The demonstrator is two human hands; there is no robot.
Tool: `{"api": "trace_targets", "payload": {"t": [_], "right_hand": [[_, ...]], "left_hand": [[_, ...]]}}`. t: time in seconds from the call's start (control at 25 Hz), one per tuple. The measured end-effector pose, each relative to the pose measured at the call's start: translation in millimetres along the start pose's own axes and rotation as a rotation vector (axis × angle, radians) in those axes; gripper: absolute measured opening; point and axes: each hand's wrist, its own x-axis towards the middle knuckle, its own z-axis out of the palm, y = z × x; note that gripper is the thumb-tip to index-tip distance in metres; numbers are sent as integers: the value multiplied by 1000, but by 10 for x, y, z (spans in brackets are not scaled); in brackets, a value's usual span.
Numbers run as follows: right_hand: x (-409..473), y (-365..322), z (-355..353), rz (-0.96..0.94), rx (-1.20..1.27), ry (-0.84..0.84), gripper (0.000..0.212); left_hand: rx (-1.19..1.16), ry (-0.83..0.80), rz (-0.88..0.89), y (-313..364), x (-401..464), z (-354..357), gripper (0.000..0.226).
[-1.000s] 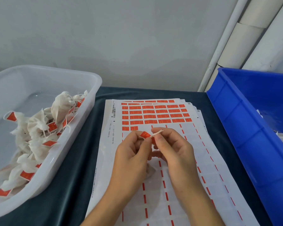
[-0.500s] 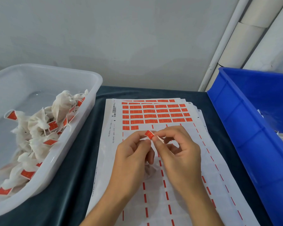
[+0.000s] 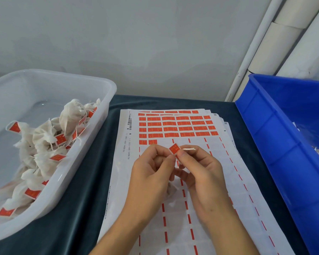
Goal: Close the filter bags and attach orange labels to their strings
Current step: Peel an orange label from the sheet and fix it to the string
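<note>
A small orange label (image 3: 174,148) is pinched between the fingertips of my left hand (image 3: 151,173) and my right hand (image 3: 201,172), above the label sheets (image 3: 173,126). A short end of white string (image 3: 189,149) sticks out to the right of the label. A white filter bag (image 3: 170,191) hangs below my hands, mostly hidden by them. The sheets hold several rows of orange labels at the far end; the near part is peeled.
A translucent white tub (image 3: 103,115) at the left holds several closed filter bags with orange labels (image 3: 44,138). A blue crate (image 3: 276,144) stands at the right with some white bags inside. Dark cloth (image 3: 77,208) covers the table. White pipes (image 3: 256,43) rise behind.
The label stays pinched between both hands. The string end, hidden half a second ago, sticks out to the right again. My fingers have shifted slightly on the label.
</note>
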Motion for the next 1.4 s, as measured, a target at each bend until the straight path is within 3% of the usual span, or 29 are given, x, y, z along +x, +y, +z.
{"api": "trace_targets", "payload": {"t": [0.28, 0.44, 0.6, 0.96, 1.12, 1.28, 1.4], "right_hand": [[8, 2, -22, 41, 41, -39, 24], [1, 2, -37, 6, -63, -45, 16], [2, -11, -25, -14, -111, -82, 29], [-4, -1, -24, -61, -164, -11, 10], [-2, 17, -8, -44, -131, 24, 17], [-8, 2, -10, -23, -75, 25, 17], [-19, -17, -10, -26, -76, -1, 19]], "left_hand": [[39, 33, 15, 5, -13, 3, 21], [38, 50, -7, -8, 13, -8, 23], [51, 53, -14, -17, 16, -12, 23], [110, 88, -13, -46, 0, 20, 17], [219, 143, 160, -59, -47, 38, 25], [352, 129, 379, -41, -85, 55, 17], [361, 150, 389, -42, -80, 49, 16]]}}
